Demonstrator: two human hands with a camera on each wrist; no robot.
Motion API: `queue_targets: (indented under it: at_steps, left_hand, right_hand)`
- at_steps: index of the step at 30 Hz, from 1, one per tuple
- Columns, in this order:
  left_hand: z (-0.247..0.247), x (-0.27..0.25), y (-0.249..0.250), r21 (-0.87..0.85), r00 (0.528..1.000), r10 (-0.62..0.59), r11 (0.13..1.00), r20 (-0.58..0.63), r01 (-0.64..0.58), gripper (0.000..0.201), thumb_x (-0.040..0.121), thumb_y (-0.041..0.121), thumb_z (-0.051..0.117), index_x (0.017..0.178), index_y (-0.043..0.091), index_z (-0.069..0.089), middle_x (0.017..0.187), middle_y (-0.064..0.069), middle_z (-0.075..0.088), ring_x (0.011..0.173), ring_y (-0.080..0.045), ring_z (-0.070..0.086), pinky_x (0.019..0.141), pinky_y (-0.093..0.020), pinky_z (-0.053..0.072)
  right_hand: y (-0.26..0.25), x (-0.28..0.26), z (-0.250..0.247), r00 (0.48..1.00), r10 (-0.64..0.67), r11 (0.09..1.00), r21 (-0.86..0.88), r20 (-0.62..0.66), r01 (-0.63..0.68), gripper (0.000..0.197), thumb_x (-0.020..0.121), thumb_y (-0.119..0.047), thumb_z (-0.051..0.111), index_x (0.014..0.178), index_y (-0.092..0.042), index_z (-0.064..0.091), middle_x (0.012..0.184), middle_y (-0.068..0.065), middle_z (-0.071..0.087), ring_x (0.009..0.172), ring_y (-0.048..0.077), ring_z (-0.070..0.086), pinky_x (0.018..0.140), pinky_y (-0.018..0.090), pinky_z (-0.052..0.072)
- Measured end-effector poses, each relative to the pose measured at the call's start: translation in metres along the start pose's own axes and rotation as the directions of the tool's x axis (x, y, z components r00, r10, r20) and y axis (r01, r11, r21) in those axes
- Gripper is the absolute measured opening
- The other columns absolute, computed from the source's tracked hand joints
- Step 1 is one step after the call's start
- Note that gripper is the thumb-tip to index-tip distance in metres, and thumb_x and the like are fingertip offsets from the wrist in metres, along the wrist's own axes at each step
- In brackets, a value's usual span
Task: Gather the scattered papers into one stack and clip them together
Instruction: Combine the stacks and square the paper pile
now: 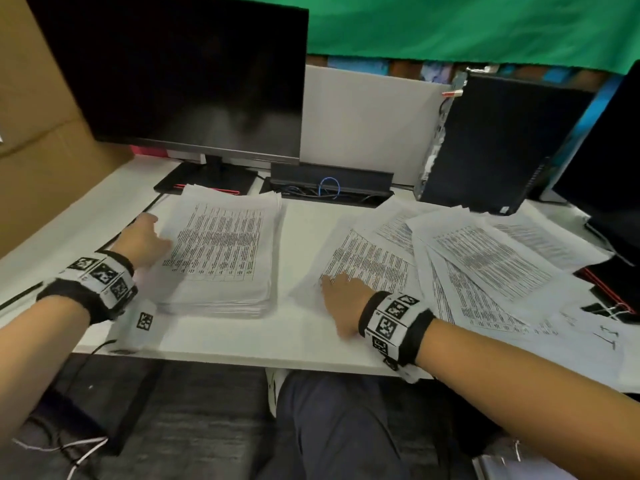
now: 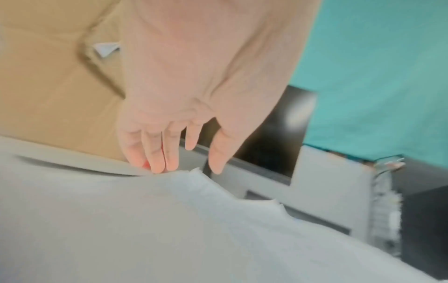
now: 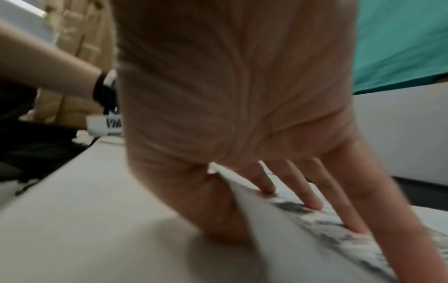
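Note:
A thick stack of printed papers (image 1: 221, 251) lies on the white desk (image 1: 304, 337), left of centre. My left hand (image 1: 152, 233) touches the stack's left edge; in the left wrist view its straight fingertips (image 2: 164, 168) rest against the paper edge (image 2: 218, 191). My right hand (image 1: 332, 289) lies flat on a loose printed sheet (image 1: 370, 258). The right wrist view shows straight fingers (image 3: 315, 204) pressing on that sheet (image 3: 303, 239), with its near edge lifted beside the thumb. More loose sheets (image 1: 485, 258) fan out at the right. A black binder clip (image 1: 620, 310) lies at the far right.
A dark monitor (image 1: 180, 71) stands behind the stack, its base touching the papers' far edge. A cable tray (image 1: 329, 188) and a black computer tower (image 1: 491, 143) are at the back. Cardboard (image 1: 41, 133) walls the left side, and a second screen (image 1: 609, 168) stands at the right.

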State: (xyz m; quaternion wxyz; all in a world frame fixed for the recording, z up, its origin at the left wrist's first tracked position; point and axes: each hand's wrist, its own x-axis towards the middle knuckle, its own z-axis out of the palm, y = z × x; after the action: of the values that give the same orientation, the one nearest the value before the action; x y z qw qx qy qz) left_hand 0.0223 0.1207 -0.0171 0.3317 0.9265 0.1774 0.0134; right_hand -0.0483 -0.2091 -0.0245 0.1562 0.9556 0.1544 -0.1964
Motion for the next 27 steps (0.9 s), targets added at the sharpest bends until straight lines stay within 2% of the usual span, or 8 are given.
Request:
queue_targets:
  at_steps: [4,7,11,14,18,20,23,27]
  left_hand:
    - [0.013,-0.046,0.064,-0.381,0.955,0.152,0.924,0.256,-0.045,0.062,0.085,0.034,0.066,0.135,0.007,0.043,0.122,-0.012,0.059,0.108,-0.026,0.058,0.099,-0.039,0.044]
    - [0.041,-0.072,0.104,-0.588,0.802,0.161,0.762,0.576,0.270,0.074,0.086,0.058,0.052,0.131,0.001,0.039,0.124,-0.026,0.056,0.113,-0.037,0.058,0.103,-0.045,0.043]
    - [0.081,-0.087,0.142,-0.626,0.611,0.241,0.547,0.754,0.557,0.074,0.078,0.066,0.056,0.114,0.001,0.056,0.115,-0.026,0.062,0.111,-0.042,0.059,0.087,-0.050,0.053]
    - [0.115,-0.097,0.158,-0.683,0.695,0.242,0.558,0.677,0.471,0.027,0.084,0.014,0.057,0.108,0.003,0.063,0.116,-0.024,0.065,0.096,-0.033,0.065,0.089,-0.044,0.051]
    - [0.149,-0.123,0.170,-0.682,0.878,0.076,0.662,0.472,0.310,0.029,0.085,-0.017,0.037,0.074,0.009,0.046,0.100,-0.018,0.056,0.087,-0.034,0.054,0.068,-0.039,0.050]
    - [0.165,-0.126,0.169,-0.647,0.872,0.077,0.703,0.483,0.296,0.019,0.087,-0.016,0.040,0.086,-0.005,0.055,0.099,-0.025,0.055,0.105,-0.052,0.049,0.083,-0.050,0.047]
    - [0.183,-0.118,0.161,-0.650,0.837,0.049,0.655,0.545,0.385,0.050,0.083,-0.016,0.038,0.132,-0.018,0.034,0.144,-0.023,0.038,0.132,-0.048,0.031,0.109,-0.042,0.030]
    - [0.193,-0.107,0.155,-0.680,0.833,0.074,0.619,0.548,0.393,0.025,0.080,-0.017,0.035,0.092,-0.005,0.054,0.118,-0.006,0.052,0.104,-0.027,0.051,0.100,-0.031,0.035]
  right_hand:
    - [0.024,-0.009,-0.021,0.988,0.002,0.950,0.310,-0.156,0.047,0.050,0.092,0.002,0.044,0.142,-0.004,0.040,0.131,0.017,0.055,0.119,0.033,0.055,0.085,0.031,0.043]
    - [0.047,-0.024,-0.048,0.922,0.079,0.843,0.520,-0.379,0.141,0.038,0.095,0.005,0.038,0.125,-0.007,0.057,0.122,0.014,0.062,0.112,0.031,0.057,0.076,0.024,0.034]
    - [0.056,-0.057,-0.057,0.865,-0.159,0.861,0.362,-0.475,0.357,0.044,0.098,-0.004,0.046,0.136,-0.024,0.055,0.128,0.003,0.064,0.114,0.024,0.058,0.084,0.026,0.042]
    - [0.082,-0.074,-0.053,0.943,-0.284,0.752,0.569,-0.176,0.333,0.068,0.093,-0.043,0.060,0.151,-0.040,0.026,0.155,-0.010,0.036,0.136,0.009,0.038,0.112,0.025,0.029]
    - [0.171,-0.060,-0.010,0.972,0.228,0.761,0.633,-0.055,-0.143,0.076,0.089,-0.047,0.064,0.152,-0.028,0.027,0.154,0.003,0.037,0.139,0.022,0.039,0.113,0.038,0.033]
    - [0.212,-0.053,0.030,0.893,0.445,0.815,0.384,0.067,-0.434,0.074,0.084,-0.033,0.068,0.148,-0.017,0.034,0.148,0.010,0.042,0.131,0.030,0.046,0.107,0.041,0.041]
    - [0.240,-0.052,0.077,0.811,0.554,0.760,0.282,0.187,-0.585,0.066,0.080,-0.027,0.068,0.138,-0.014,0.040,0.130,0.011,0.050,0.110,0.029,0.057,0.094,0.041,0.051]
    - [0.253,-0.048,0.095,0.828,0.557,0.791,0.262,0.065,-0.553,0.062,0.089,-0.009,0.059,0.146,-0.018,0.035,0.137,0.017,0.043,0.119,0.035,0.052,0.098,0.042,0.045]
